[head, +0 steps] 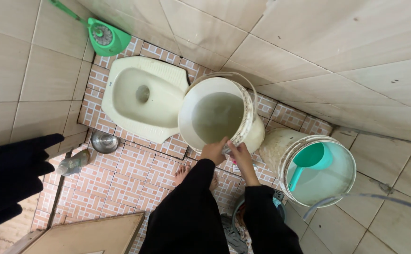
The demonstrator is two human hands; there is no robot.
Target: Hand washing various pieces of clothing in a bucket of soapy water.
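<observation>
A white bucket (217, 115), tipped toward the camera, holds murky water beside the squat toilet.

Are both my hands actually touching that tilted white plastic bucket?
Touching: the head view shows the left hand and right hand gripping the near rim of the tilted white plastic bucket.

- Long black sleeves cover both arms down to the wrists.
- The left hand (213, 151) and right hand (240, 153) are bare.
- One bare foot (182, 173) shows below loose black clothing.
</observation>
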